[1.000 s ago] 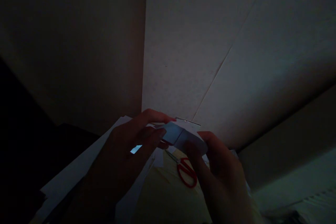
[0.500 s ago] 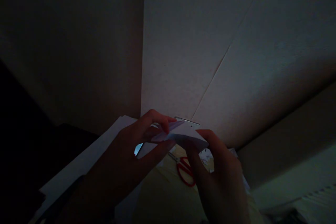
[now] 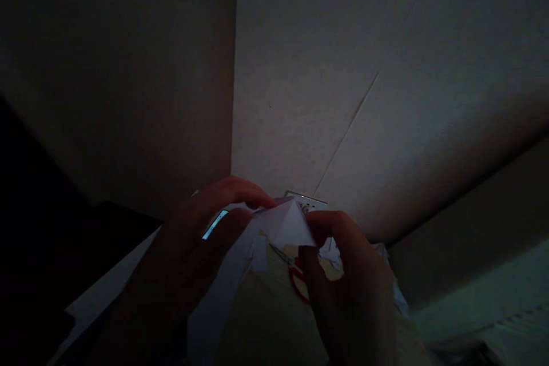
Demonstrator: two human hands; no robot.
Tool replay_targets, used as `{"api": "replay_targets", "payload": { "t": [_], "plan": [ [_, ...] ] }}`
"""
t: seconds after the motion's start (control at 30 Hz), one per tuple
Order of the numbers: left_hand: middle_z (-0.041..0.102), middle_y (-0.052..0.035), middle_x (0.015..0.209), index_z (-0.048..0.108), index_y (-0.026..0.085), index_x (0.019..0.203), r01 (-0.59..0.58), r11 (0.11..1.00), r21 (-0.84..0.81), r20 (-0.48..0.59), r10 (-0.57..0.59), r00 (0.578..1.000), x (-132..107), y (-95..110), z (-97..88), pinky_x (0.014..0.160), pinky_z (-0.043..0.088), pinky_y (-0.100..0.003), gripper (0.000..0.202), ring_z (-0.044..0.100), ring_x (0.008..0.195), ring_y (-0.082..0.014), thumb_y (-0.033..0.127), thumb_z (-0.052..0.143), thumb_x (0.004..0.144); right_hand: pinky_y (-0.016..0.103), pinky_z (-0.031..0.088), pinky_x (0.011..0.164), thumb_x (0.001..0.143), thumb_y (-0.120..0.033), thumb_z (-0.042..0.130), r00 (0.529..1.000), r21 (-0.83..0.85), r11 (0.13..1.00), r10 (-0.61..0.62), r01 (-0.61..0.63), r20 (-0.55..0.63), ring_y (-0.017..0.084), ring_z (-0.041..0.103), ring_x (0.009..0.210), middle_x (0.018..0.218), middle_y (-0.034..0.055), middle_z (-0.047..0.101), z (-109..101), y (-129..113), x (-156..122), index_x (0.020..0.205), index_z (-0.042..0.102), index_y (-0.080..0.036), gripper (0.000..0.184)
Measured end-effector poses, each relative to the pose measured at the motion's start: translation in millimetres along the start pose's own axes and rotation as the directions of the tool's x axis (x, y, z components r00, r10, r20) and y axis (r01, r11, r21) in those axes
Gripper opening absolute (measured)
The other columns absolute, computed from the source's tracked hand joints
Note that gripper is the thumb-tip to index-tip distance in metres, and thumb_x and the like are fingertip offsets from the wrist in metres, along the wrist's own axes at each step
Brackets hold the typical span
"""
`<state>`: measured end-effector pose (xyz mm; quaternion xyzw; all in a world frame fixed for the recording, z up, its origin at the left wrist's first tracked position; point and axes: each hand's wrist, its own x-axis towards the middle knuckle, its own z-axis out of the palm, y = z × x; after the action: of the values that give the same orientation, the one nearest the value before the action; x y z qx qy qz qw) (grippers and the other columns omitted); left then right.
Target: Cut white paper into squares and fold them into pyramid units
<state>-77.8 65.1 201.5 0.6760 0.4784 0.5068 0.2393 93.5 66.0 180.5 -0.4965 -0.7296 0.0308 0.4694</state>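
Between my two hands is a piece of folded white paper [image 3: 289,225], with a peaked, triangular face turned toward me. My left hand [image 3: 206,229] pinches its left side, fingertips on the upper edge and the thumb close below. The right edge is gripped between thumb and fingers of my right hand [image 3: 351,263]. Below the paper lie red-handled scissors [image 3: 299,283], partly covered by my right hand, their metal blades pointing up and left. A lit phone-like screen [image 3: 215,224] shows through the gap between my left thumb and fingers.
White paper sheets [image 3: 221,303] lie under my left arm on a yellowish surface [image 3: 270,314]. Crumpled paper scraps [image 3: 330,254] sit beyond my right hand. A wall [image 3: 300,97] rises behind, with a socket plate [image 3: 317,203] low on it. The scene is dim.
The folded paper has turned so that a triangular face points toward me. My left thumb has drawn back to the left, and more of the lit screen shows.
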Motion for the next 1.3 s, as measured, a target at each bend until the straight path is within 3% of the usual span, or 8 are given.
{"api": "replay_targets", "payload": {
  "t": [0.2, 0.43, 0.53, 0.7, 0.9, 1.0, 1.17, 1.3],
  "plan": [
    [0.072, 0.0059, 0.084, 0.068, 0.03, 0.083, 0.089, 0.99, 0.105, 0.02, -0.091, 0.996, 4, 10, 3.0, 0.079, 0.048, -0.027, 0.012, 0.065, 0.078, -0.0174, 0.036, 0.058, 0.083, 0.024, 0.041, 0.061, 0.07, -0.005, 0.049, 0.994, -0.075, 0.993, -0.096, 0.092, -0.053, 0.015, 0.057, 0.07, 0.074, -0.0019, 0.06, 2, 0, 0, 0.085, 0.056, -0.022, 0.023],
    [0.072, 0.0066, 0.084, 0.067, 0.031, 0.085, 0.146, 0.989, 0.002, 0.011, -0.146, 0.989, 2, 10, 3.5, 0.074, 0.053, -0.023, 0.014, 0.067, 0.078, -0.0155, 0.036, 0.054, 0.086, 0.023, 0.041, 0.059, 0.073, -0.007, 0.05, 0.99, -0.047, 0.991, -0.129, 0.127, -0.054, 0.015, 0.057, 0.068, 0.074, -0.002, 0.059, 2, -1, -1, 0.085, 0.057, -0.022, 0.02],
    [0.072, 0.0073, 0.094, 0.065, 0.036, 0.096, 0.127, 0.992, 0.006, 0.005, -0.127, 0.992, -2, 7, 2.8, 0.065, 0.053, -0.021, 0.018, 0.067, 0.087, -0.0169, 0.046, 0.055, 0.085, 0.022, 0.042, 0.055, 0.074, -0.01, 0.052, 1.0, 0.045, 0.999, -0.003, 0.004, -0.016, 0.015, 0.058, 0.063, 0.07, -0.0031, 0.063, -1, -4, 0, 0.081, 0.059, -0.023, 0.017],
    [0.07, 0.0038, 0.114, 0.065, 0.036, 0.107, 0.052, 0.998, 0.02, 0.04, -0.052, 0.998, -3, 4, 3.3, 0.08, 0.053, -0.028, 0.032, 0.061, 0.108, -0.0245, 0.05, 0.064, 0.079, 0.019, 0.045, 0.051, 0.077, -0.016, 0.055, 0.948, 0.263, 0.912, 0.298, -0.316, 0.108, 0.014, 0.062, 0.063, 0.069, -0.0044, 0.066, -9, -8, 3, 0.077, 0.064, -0.026, 0.013],
    [0.069, 0.0057, 0.108, 0.07, 0.033, 0.09, -0.015, 0.999, -0.036, 0.039, 0.017, 0.999, 2, 1, 2.0, 0.09, 0.05, -0.027, 0.01, 0.064, 0.101, -0.0178, 0.033, 0.061, 0.086, 0.023, 0.052, 0.056, 0.08, -0.028, 0.062, 0.898, 0.47, 0.766, 0.38, -0.439, 0.22, 0.016, 0.065, 0.067, 0.069, -0.0011, 0.068, -13, -6, 5, 0.075, 0.067, -0.024, 0.008],
    [0.067, 0.0071, 0.116, 0.069, 0.037, 0.097, -0.078, 0.997, -0.003, 0.098, 0.078, 0.992, 0, -3, -0.7, 0.095, 0.048, -0.028, 0.018, 0.061, 0.108, -0.0187, 0.034, 0.07, 0.08, 0.023, 0.055, 0.054, 0.08, -0.029, 0.063, 0.875, 0.533, 0.694, 0.387, -0.484, 0.291, 0.018, 0.069, 0.067, 0.071, 0.0003, 0.072, -13, -3, 4, 0.077, 0.07, -0.024, 0.009],
    [0.068, 0.0057, 0.116, 0.068, 0.039, 0.101, -0.113, 0.993, -0.033, 0.175, 0.117, 0.978, 0, -5, -4.1, 0.093, 0.051, -0.029, 0.025, 0.063, 0.106, -0.0198, 0.031, 0.072, 0.078, 0.024, 0.054, 0.048, 0.078, -0.027, 0.064, 0.878, 0.599, 0.641, 0.348, -0.479, 0.329, 0.019, 0.07, 0.058, 0.06, -0.001, 0.07, -13, 1, 4, 0.075, 0.071, -0.024, 0.008],
    [0.07, 0.0067, 0.109, 0.07, 0.037, 0.094, -0.105, 0.994, 0.011, 0.141, 0.102, 0.985, 2, -3, -4.5, 0.093, 0.05, -0.028, 0.018, 0.065, 0.1, -0.0177, 0.026, 0.069, 0.08, 0.023, 0.055, 0.056, 0.078, -0.024, 0.063, 0.866, 0.556, 0.666, 0.348, -0.498, 0.359, 0.018, 0.071, 0.069, 0.071, -0.0008, 0.073, -14, 0, 5, 0.075, 0.068, -0.024, 0.006]
  ]
}}
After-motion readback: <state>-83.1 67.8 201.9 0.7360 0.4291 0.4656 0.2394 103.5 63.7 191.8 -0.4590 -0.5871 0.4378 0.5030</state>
